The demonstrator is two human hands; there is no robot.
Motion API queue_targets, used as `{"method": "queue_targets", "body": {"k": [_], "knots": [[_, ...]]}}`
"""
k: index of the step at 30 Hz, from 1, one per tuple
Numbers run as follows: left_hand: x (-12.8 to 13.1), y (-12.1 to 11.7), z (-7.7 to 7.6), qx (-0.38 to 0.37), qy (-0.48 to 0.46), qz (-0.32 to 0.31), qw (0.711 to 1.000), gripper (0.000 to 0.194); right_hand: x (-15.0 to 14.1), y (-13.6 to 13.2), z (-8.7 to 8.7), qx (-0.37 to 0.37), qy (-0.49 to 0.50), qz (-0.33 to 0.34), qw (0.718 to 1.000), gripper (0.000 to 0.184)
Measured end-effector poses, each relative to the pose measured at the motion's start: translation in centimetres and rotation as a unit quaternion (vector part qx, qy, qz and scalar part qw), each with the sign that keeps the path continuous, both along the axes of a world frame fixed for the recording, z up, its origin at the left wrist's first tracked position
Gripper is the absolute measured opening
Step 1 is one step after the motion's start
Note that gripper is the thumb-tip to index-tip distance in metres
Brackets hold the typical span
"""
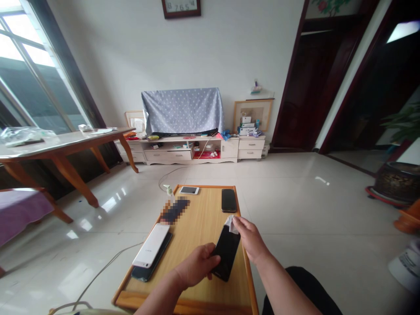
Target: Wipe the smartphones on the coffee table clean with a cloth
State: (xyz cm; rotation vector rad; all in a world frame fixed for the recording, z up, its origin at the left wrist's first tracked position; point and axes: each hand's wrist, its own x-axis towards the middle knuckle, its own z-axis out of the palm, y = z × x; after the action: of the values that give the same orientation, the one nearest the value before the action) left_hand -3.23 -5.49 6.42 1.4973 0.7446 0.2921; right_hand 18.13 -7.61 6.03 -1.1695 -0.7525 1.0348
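Note:
My left hand point(197, 264) grips the left edge of a black phone point(226, 251), which lies on a small wooden table point(193, 236). My right hand point(251, 238) pinches a small white wipe point(231, 224) against the phone's top end. A white phone point(151, 245) rests on a dark phone point(146, 272) at the table's left. Further back lie a blurred dark phone point(175, 210), a white-edged phone point(189, 190) and another black phone point(229, 200).
A small pump bottle point(169, 191) stands at the table's far left corner. A cable point(98, 273) trails over the tiled floor on the left. A long wooden table point(65, 146) stands at left, a TV cabinet point(197, 151) with a covered screen at the back.

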Motion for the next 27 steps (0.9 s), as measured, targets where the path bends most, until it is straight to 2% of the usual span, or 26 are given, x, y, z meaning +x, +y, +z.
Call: {"method": "queue_targets", "body": {"k": [5, 10, 13, 18, 22, 25, 27], "knots": [[-0.5, 0.6, 0.7, -0.016, -0.048, 0.033, 0.998, 0.043, 1.4, 0.4, -0.6, 0.004, 0.124, 0.01, 0.992, 0.049], [-0.6, 0.7, 0.7, -0.037, -0.067, 0.047, 0.996, 0.048, 0.7, 0.4, -1.5, -0.035, 0.097, 0.002, 0.995, 0.043], [-0.8, 0.7, 0.4, -0.039, -0.065, 0.045, 0.996, 0.048, 0.1, 0.3, -1.7, -0.051, 0.086, 0.024, 0.995, 0.044], [-1.2, 1.0, -0.5, -0.029, -0.031, 0.051, 0.998, 0.046, -0.7, 0.4, -1.7, -0.061, 0.068, 0.046, 0.995, 0.05], [-0.9, 1.3, -1.7, -0.007, 0.005, 0.113, 0.994, 0.049, -1.3, 0.9, -2.6, -0.065, 0.042, 0.001, 0.997, 0.052], [-0.5, 1.2, -2.8, 0.033, 0.03, 0.162, 0.986, 0.063, -1.8, 1.3, -3.7, -0.076, 0.051, -0.042, 0.995, 0.052], [-0.3, 1.0, -3.5, 0.111, 0.071, 0.194, 0.972, 0.078, -2.1, 1.6, -4.5, -0.084, 0.062, -0.059, 0.993, 0.051]]}}
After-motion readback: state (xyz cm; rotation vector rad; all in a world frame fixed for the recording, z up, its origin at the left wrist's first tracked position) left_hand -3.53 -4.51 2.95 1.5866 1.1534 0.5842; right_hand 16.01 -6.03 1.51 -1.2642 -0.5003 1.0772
